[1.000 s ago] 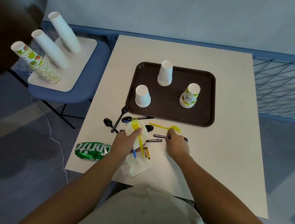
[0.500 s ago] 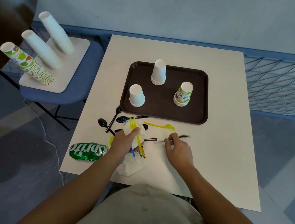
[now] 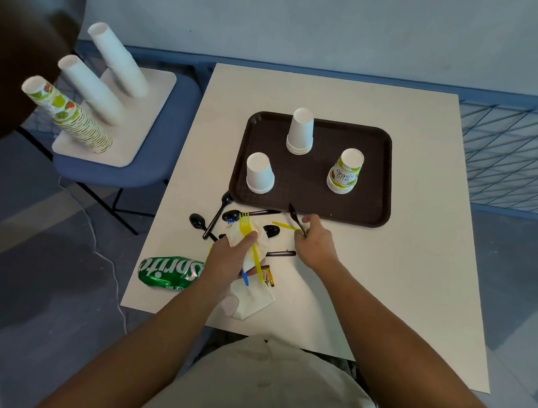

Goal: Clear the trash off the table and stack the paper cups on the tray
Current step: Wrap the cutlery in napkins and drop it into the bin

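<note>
Toward the near left of the white surface (image 3: 401,280), we see both hands among scattered trash. The left hand (image 3: 227,258) has its fingers curled round a crumpled napkin (image 3: 263,240), a yellow fork (image 3: 245,226) and a blue utensil (image 3: 245,280), gripping them together. The right hand (image 3: 316,243), just beside the near edge of the brown tray (image 3: 373,218), pinches a thin black utensil (image 3: 293,215) whose tip reaches over the tray's rim. A yellow utensil (image 3: 282,225) lies at its fingertips. Black spoons (image 3: 198,221) lie near the tray's near-left corner. A crushed Sprite can (image 3: 170,271) sits at the surface's near-left corner. On the tray, upside down and well apart, stand a white cup (image 3: 259,173), a taller white stack (image 3: 300,131) and a printed stack (image 3: 345,171).
</note>
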`<state>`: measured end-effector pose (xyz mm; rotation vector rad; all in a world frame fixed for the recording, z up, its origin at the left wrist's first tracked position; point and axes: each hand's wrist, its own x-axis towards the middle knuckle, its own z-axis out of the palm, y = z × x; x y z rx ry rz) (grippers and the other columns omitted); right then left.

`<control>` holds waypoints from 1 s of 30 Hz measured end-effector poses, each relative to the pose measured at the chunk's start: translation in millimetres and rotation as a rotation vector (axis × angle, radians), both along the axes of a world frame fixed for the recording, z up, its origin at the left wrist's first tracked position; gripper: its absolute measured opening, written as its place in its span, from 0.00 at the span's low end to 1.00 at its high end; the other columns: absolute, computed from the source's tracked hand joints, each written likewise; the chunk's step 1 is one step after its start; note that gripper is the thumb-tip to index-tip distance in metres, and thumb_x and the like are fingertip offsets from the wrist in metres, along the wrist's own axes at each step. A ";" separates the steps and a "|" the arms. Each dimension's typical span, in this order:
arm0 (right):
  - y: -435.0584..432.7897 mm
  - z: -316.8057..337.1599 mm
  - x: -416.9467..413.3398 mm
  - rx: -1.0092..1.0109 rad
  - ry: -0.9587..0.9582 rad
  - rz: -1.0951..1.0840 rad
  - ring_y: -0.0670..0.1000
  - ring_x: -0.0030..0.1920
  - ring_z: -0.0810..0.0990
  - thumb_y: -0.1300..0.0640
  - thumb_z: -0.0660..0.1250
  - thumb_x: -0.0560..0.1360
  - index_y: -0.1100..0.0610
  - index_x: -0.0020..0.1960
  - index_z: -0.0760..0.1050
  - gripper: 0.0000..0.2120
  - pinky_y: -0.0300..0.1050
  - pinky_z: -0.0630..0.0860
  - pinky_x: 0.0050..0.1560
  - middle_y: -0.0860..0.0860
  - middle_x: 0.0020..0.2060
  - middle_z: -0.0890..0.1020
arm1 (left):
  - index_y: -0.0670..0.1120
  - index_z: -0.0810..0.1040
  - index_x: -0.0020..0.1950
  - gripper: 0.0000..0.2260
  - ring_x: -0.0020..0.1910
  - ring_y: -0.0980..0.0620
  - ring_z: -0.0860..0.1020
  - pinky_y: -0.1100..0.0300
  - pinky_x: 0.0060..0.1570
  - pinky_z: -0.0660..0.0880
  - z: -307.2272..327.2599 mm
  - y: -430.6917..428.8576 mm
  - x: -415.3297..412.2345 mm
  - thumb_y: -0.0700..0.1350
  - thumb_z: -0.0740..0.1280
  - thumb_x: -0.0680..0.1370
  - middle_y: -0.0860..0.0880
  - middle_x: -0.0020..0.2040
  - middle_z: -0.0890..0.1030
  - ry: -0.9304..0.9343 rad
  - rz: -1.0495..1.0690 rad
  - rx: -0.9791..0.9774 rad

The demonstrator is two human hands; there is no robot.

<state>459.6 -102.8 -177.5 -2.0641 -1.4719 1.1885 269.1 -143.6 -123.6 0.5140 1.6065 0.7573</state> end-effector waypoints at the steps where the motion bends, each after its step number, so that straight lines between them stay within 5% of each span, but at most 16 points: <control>1: 4.5 -3.0 -4.3 -0.015 0.003 0.010 0.57 0.40 0.77 0.59 0.62 0.80 0.55 0.68 0.70 0.16 0.44 0.69 0.43 0.58 0.45 0.80 | 0.53 0.82 0.57 0.09 0.40 0.53 0.86 0.51 0.46 0.86 -0.8 -0.2 -0.6 0.53 0.74 0.79 0.49 0.49 0.86 -0.005 0.005 -0.002; 5: 11.9 -15.2 -11.4 -0.059 -0.053 0.028 0.58 0.42 0.78 0.63 0.63 0.77 0.54 0.66 0.75 0.18 0.44 0.72 0.42 0.59 0.50 0.82 | 0.53 0.82 0.53 0.05 0.32 0.58 0.85 0.57 0.35 0.83 1.2 0.5 -0.5 0.51 0.73 0.80 0.49 0.46 0.86 -0.021 0.003 0.010; 11: 2.1 -26.1 5.3 -0.029 -0.205 0.064 0.62 0.40 0.76 0.62 0.60 0.81 0.56 0.47 0.71 0.04 0.46 0.70 0.39 0.56 0.38 0.77 | 0.53 0.82 0.51 0.03 0.30 0.59 0.85 0.59 0.33 0.81 -1.1 -1.4 -6.1 0.50 0.73 0.80 0.51 0.42 0.85 -0.019 0.015 0.011; 17: -14.0 -23.0 28.3 0.043 -0.283 0.052 0.62 0.40 0.74 0.58 0.59 0.82 0.58 0.50 0.73 0.05 0.49 0.69 0.40 0.57 0.39 0.77 | 0.54 0.82 0.52 0.04 0.41 0.53 0.84 0.54 0.39 0.83 -3.6 -1.1 -6.9 0.51 0.74 0.79 0.50 0.47 0.85 -0.018 0.032 -0.004; 21: -32.5 -17.1 35.6 0.131 -0.183 -0.034 0.59 0.40 0.76 0.54 0.65 0.80 0.58 0.49 0.75 0.07 0.47 0.69 0.40 0.53 0.37 0.80 | 0.55 0.80 0.49 0.03 0.32 0.57 0.85 0.56 0.37 0.84 -2.0 0.9 -5.6 0.51 0.73 0.80 0.51 0.44 0.85 -0.021 0.016 0.011; 26: -50.0 -10.4 31.0 0.211 -0.102 -0.054 0.55 0.38 0.75 0.61 0.67 0.76 0.55 0.46 0.71 0.06 0.47 0.71 0.40 0.49 0.37 0.77 | 0.52 0.83 0.55 0.07 0.39 0.53 0.86 0.50 0.45 0.85 0.2 2.8 -8.9 0.52 0.74 0.79 0.49 0.47 0.86 -0.018 0.035 0.016; 30: -54.8 -2.4 15.0 0.179 -0.079 -0.050 0.58 0.38 0.76 0.62 0.61 0.78 0.54 0.52 0.67 0.06 0.50 0.74 0.40 0.50 0.40 0.78 | 0.53 0.82 0.52 0.04 0.41 0.50 0.88 0.53 0.42 0.84 2.7 -1.2 -14.4 0.51 0.73 0.80 0.48 0.45 0.88 -0.027 0.037 0.028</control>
